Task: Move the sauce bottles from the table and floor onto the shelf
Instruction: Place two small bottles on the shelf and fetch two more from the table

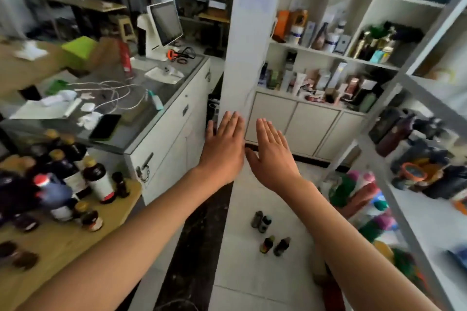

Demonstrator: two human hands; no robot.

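Observation:
Several dark sauce bottles (pixel 98 179) stand and lie on the wooden table (pixel 63 242) at the lower left. More small sauce bottles (pixel 264 221) stand on the white floor tiles, another pair (pixel 274 245) just nearer. The metal shelf (pixel 429 212) on the right holds dark bottles and jars. My left hand (pixel 223 151) and my right hand (pixel 273 156) are stretched out side by side in mid-air, backs up, fingers straight, holding nothing. Both hover above the floor, well away from the bottles.
A grey-topped counter (pixel 141 131) with a monitor, cables and a phone stands behind the table. A white pillar (pixel 242 58) and white wall shelving (pixel 328 55) with cabinets fill the back. Colourful packets (pixel 358 192) lie under the metal shelf. A dark floor strip runs between table and tiles.

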